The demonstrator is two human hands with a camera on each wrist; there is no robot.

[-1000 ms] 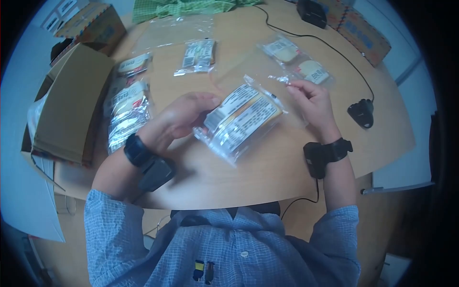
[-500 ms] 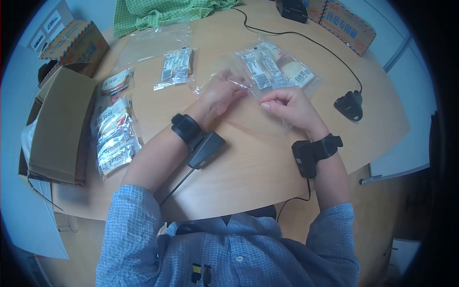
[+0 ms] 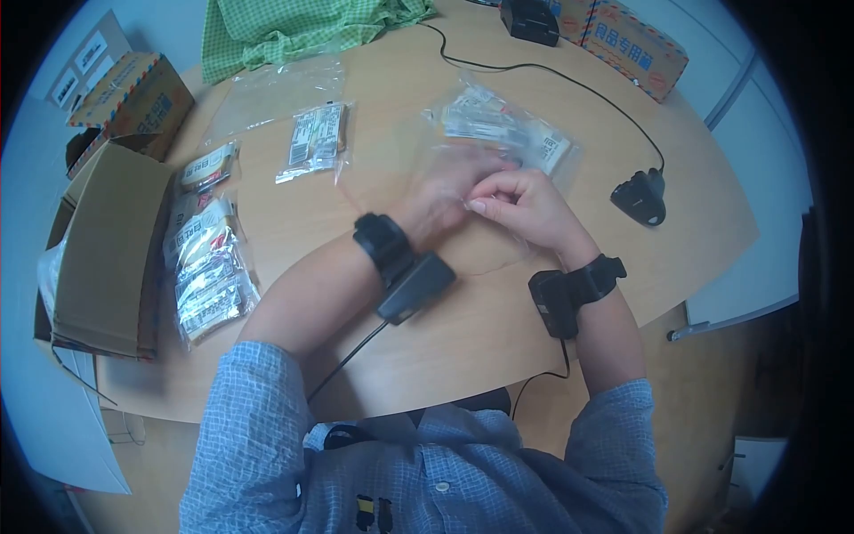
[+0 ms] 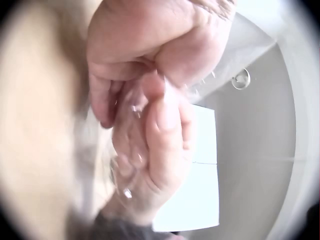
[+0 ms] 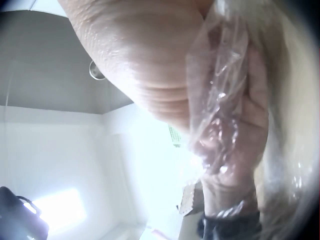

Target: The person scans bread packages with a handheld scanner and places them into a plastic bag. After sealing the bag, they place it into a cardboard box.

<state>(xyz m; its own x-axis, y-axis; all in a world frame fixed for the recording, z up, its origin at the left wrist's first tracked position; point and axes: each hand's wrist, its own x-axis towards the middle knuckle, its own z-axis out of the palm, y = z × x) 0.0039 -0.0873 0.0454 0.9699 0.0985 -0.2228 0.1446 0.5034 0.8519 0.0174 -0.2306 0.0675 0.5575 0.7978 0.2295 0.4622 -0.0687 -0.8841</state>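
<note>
A large clear bag (image 3: 498,245) lies across the table, with packets (image 3: 480,125) in or under its far part. My left hand (image 3: 449,187) is blurred and reaches over the bag area beside my right; film covers its palm and fingers in the right wrist view, where the left hand (image 5: 232,135) shows below. Whether its fingers hold anything cannot be told. My right hand (image 3: 529,205) pinches the film between thumb and forefinger, close by the left. In the left wrist view the right hand (image 4: 165,145) has shiny film around its fingers.
Several packets (image 3: 209,258) lie in a column at left, by an open carton (image 3: 111,258). One packet (image 3: 316,138) lies near a flat clear bag (image 3: 276,89). A green checked cloth (image 3: 294,31), a black device (image 3: 639,196) with a cable, and printed boxes (image 3: 636,49) stand around.
A packet that was by my left hand now lies at the far part of the clear bag. My left hand has moved right, up to my right hand, which has shifted slightly left.
</note>
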